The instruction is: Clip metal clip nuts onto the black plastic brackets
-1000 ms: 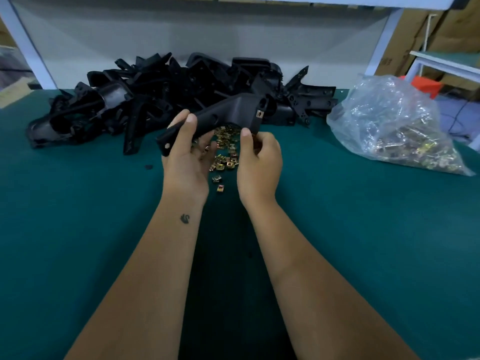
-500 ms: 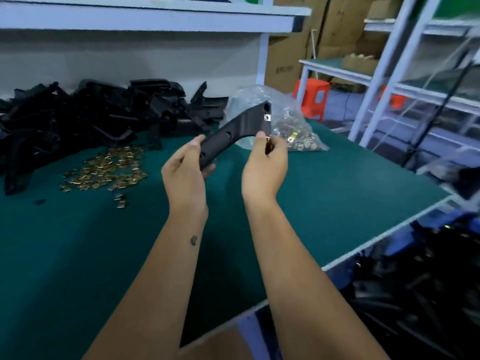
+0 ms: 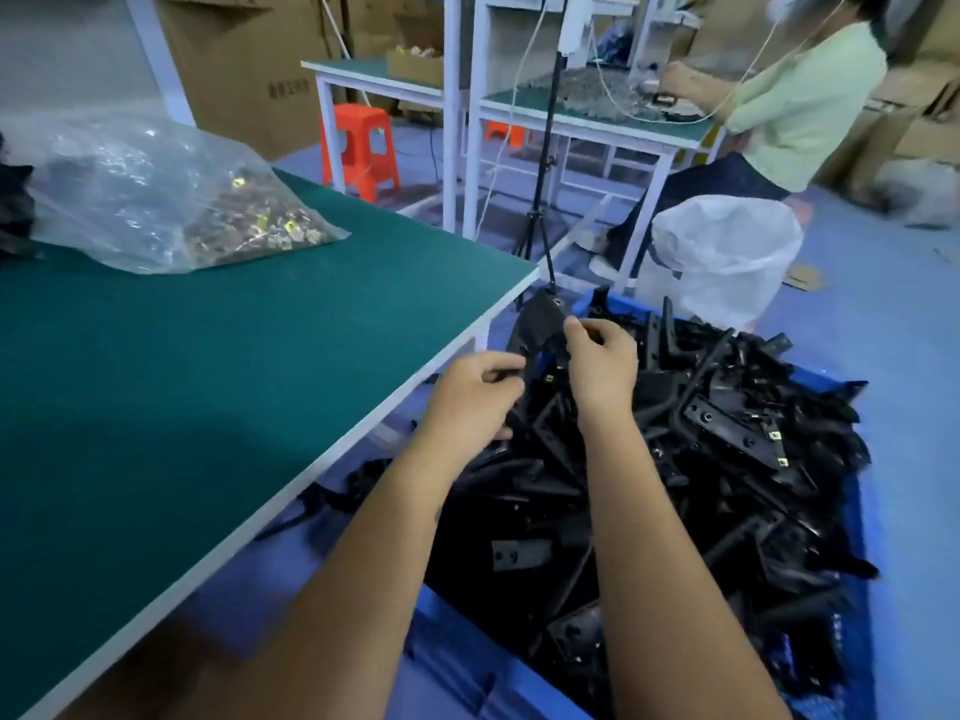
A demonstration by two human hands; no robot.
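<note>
Both my hands hold one black plastic bracket [image 3: 540,324] in the air, past the table's right edge and above a blue bin [image 3: 862,517] heaped with black brackets [image 3: 727,459]. My left hand [image 3: 475,397] grips the bracket's lower end. My right hand [image 3: 602,361] pinches its upper part; a small hole shows at the top tip. Several brackets in the heap carry small metal clip nuts [image 3: 775,435]. A clear plastic bag of clip nuts [image 3: 171,200] lies on the green table [image 3: 208,381] at the far left.
The table's white edge runs diagonally beside the bin. Beyond stand a tripod [image 3: 540,200], an orange stool [image 3: 361,148], a white sack [image 3: 727,252], more green benches and cardboard boxes. Another person [image 3: 779,96] works at a bench at the back right.
My view has swung right from the tabletop to the bin on the floor. Both hands carried the bracket off the table's edge and over the heap of brackets.
</note>
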